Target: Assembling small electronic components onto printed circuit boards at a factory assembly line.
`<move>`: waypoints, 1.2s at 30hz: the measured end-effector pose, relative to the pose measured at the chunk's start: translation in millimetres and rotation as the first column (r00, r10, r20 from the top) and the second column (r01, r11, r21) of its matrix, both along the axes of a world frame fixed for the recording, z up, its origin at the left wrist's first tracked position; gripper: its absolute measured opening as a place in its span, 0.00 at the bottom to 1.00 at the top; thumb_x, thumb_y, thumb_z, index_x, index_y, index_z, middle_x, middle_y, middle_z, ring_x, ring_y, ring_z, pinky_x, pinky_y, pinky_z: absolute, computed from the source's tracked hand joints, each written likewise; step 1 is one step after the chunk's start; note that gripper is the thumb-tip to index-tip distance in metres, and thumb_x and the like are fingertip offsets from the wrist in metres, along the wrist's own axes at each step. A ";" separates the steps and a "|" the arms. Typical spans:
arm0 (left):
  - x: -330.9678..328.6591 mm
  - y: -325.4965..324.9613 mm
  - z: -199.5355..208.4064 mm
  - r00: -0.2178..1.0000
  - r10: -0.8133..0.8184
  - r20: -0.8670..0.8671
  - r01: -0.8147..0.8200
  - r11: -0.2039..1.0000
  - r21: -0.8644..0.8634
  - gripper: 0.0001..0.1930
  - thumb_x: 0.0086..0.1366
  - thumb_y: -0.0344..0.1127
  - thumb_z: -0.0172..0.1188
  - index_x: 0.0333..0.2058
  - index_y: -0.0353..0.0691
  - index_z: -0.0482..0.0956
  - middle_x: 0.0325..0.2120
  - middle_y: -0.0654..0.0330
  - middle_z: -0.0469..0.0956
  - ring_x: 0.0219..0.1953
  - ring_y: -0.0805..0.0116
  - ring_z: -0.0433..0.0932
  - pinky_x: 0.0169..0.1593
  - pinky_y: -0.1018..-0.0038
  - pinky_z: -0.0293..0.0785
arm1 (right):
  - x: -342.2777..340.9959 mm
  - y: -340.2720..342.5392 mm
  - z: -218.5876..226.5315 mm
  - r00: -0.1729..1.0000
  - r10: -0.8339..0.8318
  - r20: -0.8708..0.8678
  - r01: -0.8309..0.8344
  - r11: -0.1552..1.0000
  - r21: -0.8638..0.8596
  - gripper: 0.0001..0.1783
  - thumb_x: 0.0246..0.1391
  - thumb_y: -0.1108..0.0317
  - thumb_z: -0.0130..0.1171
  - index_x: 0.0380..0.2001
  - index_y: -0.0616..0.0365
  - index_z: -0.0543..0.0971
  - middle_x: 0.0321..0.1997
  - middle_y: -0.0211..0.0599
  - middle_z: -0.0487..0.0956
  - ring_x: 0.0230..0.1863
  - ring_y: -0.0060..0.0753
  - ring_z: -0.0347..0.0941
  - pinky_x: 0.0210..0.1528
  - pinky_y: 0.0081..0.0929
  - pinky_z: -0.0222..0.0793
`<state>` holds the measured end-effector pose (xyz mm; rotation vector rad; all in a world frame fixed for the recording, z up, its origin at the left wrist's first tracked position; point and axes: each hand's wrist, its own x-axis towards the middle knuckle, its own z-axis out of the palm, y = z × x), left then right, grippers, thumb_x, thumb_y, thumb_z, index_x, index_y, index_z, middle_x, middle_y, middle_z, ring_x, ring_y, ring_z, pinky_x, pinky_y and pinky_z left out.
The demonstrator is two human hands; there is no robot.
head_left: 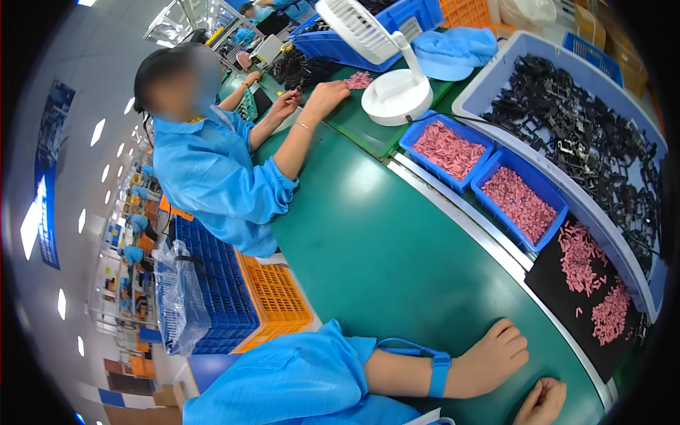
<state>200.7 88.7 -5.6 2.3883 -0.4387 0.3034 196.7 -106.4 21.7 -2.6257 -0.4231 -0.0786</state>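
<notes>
My left hand (491,360) rests near the green work surface (368,234), its fingers curled inward and a blue strap around the wrist. Whatever may be inside those fingers is hidden. Close by at the lower edge, my right hand (542,404) is partly cut off, its fingers bent and pressed together; I cannot make out anything in it. Beyond both hands, a black mat (552,283) carries two loose heaps of small pink parts, an upper heap (579,258) and a lower heap (610,315).
Two blue bins, one (464,185) farther and one (536,244) nearer, hold pink pieces. A large grey-blue tub (489,78) contains black parts. A white fan (397,95) stands behind. A co-worker (212,177) in blue handles parts at left, beside stacked blue and orange crates (273,297).
</notes>
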 end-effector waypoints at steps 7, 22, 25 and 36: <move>4.6 -3.7 2.7 0.998 0.029 -0.057 -0.034 0.995 -0.091 0.04 0.51 0.31 0.52 0.25 0.37 0.70 0.28 0.57 0.67 0.37 0.60 0.68 0.56 0.62 0.62 | 9.5 -5.5 3.2 0.992 0.121 -0.040 -0.121 0.993 -0.010 0.05 0.58 0.71 0.55 0.31 0.62 0.75 0.25 0.48 0.71 0.26 0.51 0.68 0.30 0.41 0.65; -5.0 -2.4 -15.2 0.999 -0.015 0.035 0.019 0.992 -0.123 0.05 0.57 0.31 0.54 0.23 0.42 0.72 0.24 0.61 0.67 0.35 0.62 0.66 0.50 0.65 0.58 | -12.0 -0.1 -4.7 0.986 0.086 0.145 -0.081 0.996 -0.040 0.08 0.57 0.69 0.53 0.27 0.62 0.72 0.26 0.51 0.69 0.30 0.56 0.67 0.35 0.44 0.66; -3.4 -8.5 -20.6 0.999 0.023 0.047 -0.019 0.997 -0.077 0.04 0.51 0.29 0.56 0.20 0.44 0.77 0.23 0.63 0.71 0.35 0.64 0.68 0.48 0.68 0.58 | -13.0 -1.5 -2.9 0.985 0.091 0.148 -0.080 0.994 -0.075 0.08 0.55 0.69 0.53 0.27 0.63 0.73 0.28 0.53 0.71 0.32 0.58 0.68 0.36 0.45 0.66; 10.5 -11.7 -35.7 0.993 0.067 0.095 -0.056 0.992 -0.115 0.03 0.44 0.29 0.57 0.15 0.45 0.73 0.20 0.62 0.71 0.33 0.61 0.70 0.47 0.66 0.59 | -16.8 0.7 -5.7 0.987 0.100 0.124 -0.076 0.980 -0.183 0.11 0.56 0.66 0.50 0.31 0.65 0.74 0.31 0.58 0.74 0.36 0.61 0.70 0.40 0.48 0.66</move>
